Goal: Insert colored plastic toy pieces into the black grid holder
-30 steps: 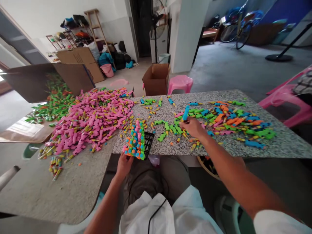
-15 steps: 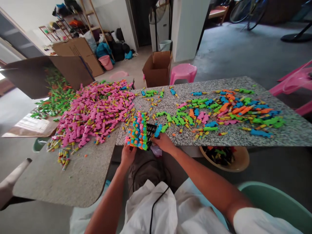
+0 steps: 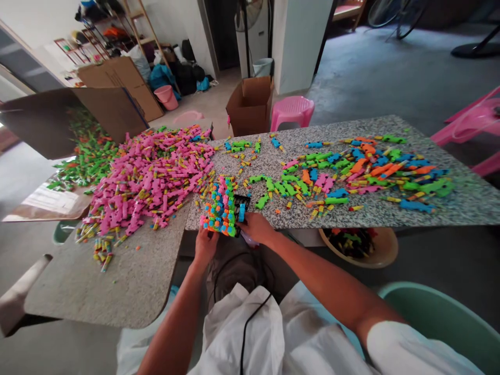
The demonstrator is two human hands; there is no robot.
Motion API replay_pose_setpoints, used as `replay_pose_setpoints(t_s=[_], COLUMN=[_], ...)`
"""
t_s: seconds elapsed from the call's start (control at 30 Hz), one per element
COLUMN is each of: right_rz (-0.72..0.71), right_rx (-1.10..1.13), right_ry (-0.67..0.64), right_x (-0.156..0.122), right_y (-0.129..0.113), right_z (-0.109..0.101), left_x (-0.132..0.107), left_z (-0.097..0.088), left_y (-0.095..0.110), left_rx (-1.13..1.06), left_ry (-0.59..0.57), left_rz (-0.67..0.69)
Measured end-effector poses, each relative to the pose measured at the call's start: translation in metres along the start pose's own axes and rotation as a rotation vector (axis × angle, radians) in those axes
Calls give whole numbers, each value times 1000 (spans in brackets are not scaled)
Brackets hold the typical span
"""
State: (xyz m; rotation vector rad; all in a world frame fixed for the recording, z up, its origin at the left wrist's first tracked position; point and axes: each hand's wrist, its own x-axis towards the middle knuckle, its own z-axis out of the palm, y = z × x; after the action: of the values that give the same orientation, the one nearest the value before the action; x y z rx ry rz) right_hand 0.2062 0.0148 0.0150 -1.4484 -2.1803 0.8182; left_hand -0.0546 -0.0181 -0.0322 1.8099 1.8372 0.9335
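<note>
My left hand (image 3: 205, 243) grips the near left corner of a black grid tray (image 3: 242, 200), which is packed with upright coloured toy pieces (image 3: 219, 208) and tilted on the speckled table's front edge (image 3: 367, 211). At the tray's right side, my right hand (image 3: 254, 227) pinches a blue toy piece (image 3: 241, 212) standing in the grid. Loose green, blue, orange and pink pieces (image 3: 359, 172) lie scattered over the table to the right.
A big heap of pink pieces (image 3: 148, 177) covers the left table, with green ones (image 3: 84, 161) and a cardboard box (image 3: 58, 122) behind. A beige bowl (image 3: 385, 255) holding pieces sits under the table's edge. Beyond stand a pink stool (image 3: 292, 110) and an open carton (image 3: 250, 104).
My right hand came back from the loose pile with a blue piece and now holds it upright in the tray's right side. The left hand kept hold of the tray.
</note>
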Motion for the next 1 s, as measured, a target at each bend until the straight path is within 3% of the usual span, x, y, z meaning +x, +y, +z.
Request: replay_pose_setpoints(t_s=[0.5, 0.67, 0.73, 0.9, 1.0], right_rz=[-51, -74, 4, 454, 515], right_rx=[-132, -130, -174, -368, -381], right_ry=[-24, -144, -139, 104, 91], right_x=[0, 3, 5, 13, 14], right_y=[-7, -6, 4, 46, 59], right_z=[7, -12, -31, -82, -95], left_x=[1, 2, 2, 2, 3], left_z=[-3, -5, -5, -3, -3], left_y=[4, 5, 5, 3, -1], left_rx=[21, 50, 26, 13, 28], left_ry=[1, -13, -15, 2, 0], left_rz=[-9, -30, -22, -26, -31])
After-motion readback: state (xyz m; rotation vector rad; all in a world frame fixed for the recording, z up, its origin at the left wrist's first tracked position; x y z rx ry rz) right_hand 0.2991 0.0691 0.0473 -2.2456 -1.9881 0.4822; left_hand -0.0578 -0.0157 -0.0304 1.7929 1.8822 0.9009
